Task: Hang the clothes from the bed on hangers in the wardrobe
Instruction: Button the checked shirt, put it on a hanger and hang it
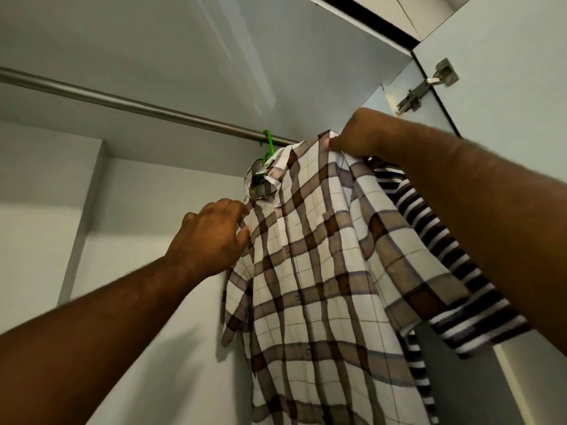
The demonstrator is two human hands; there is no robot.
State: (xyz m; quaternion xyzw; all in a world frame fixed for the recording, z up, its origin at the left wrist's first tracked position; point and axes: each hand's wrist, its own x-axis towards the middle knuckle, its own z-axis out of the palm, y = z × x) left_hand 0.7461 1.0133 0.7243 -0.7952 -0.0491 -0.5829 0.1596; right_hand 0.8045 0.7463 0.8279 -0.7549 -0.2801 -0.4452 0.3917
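A white and brown plaid shirt (310,271) hangs on a green hanger (268,145) whose hook is over the steel wardrobe rail (129,102). My left hand (211,237) pinches the shirt's left shoulder edge just below the collar. Up at the right shoulder, my right hand (356,136) grips the plaid fabric. Behind the plaid shirt hangs a black and white striped garment (454,265), partly hidden by my right forearm.
The wardrobe's pale back wall (147,240) and ceiling panel surround the rail. An open door with a metal hinge (429,84) stands at the upper right. The rail to the left of the green hanger carries nothing.
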